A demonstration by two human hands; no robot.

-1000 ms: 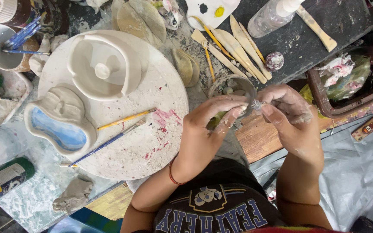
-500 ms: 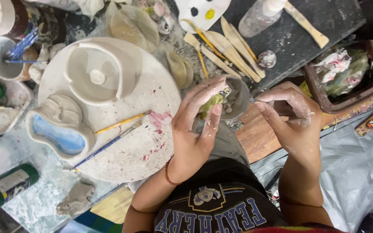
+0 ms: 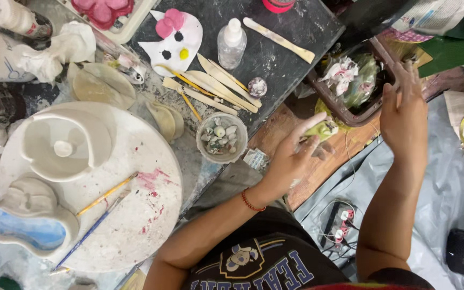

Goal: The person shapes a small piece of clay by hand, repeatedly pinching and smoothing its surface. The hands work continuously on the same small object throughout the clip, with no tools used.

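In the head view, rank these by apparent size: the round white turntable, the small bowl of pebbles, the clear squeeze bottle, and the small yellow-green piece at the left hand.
1. Round white turntable
2. Bowl of pebbles
3. Clear squeeze bottle, close to the bowl, so this pair is unsure
4. Yellow-green piece at the left hand

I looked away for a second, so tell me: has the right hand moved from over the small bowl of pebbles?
Yes. The right hand has gone right, away from the bowl of pebbles, to the brown tray.
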